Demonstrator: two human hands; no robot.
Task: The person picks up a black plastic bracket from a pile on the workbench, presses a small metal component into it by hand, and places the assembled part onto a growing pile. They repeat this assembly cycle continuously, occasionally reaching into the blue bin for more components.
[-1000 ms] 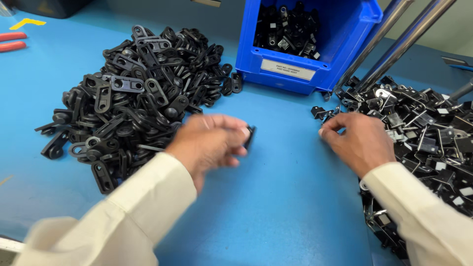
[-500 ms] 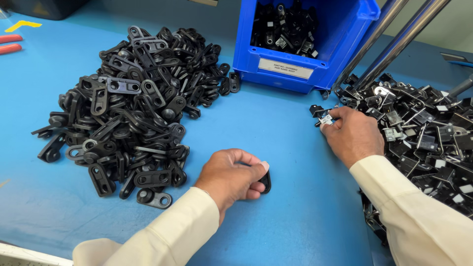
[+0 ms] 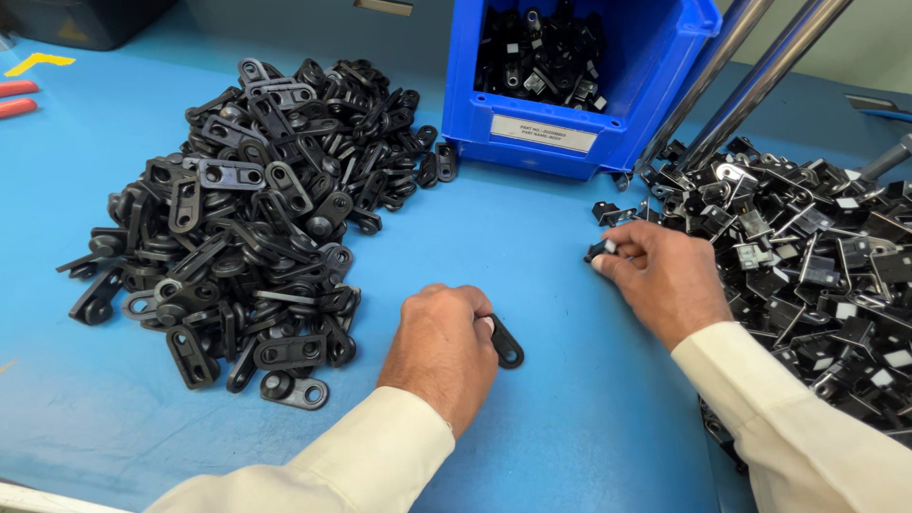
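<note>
Right now the left hand point(image 3: 442, 347) sits closed over 1 flat black link plate point(image 3: 503, 344), pinched at 1 end, its free eyelet end poking out toward the blue bin point(image 3: 570, 128), low over the counter point(image 3: 532, 256). Looks like stiff moulded plastic, light, smooth, prob. a bit slick; not fragile. Best hold, I'd say: flat faces btwn thumb & finger near an eyelet.

Right hand point(image 3: 660, 275), nearer the bin & off to its right-front, has fingertips narrowed on 1 small black clip point(image 3: 600, 251) w/ a pale patch, at the edge of the clip pile point(image 3: 807, 256). Tiny, rigid, easy to fumble.

Link plate pile point(image 3: 242, 228) lies left-front of the bin, loose & tangled, 1 stray plate at its near edge.

Bin: open-top, label on the front wall, part-filled w/ similar black pieces point(image 3: 541, 57), jumbled. 2 metal rods point(image 3: 741, 66) lean just right of the bin.
</note>
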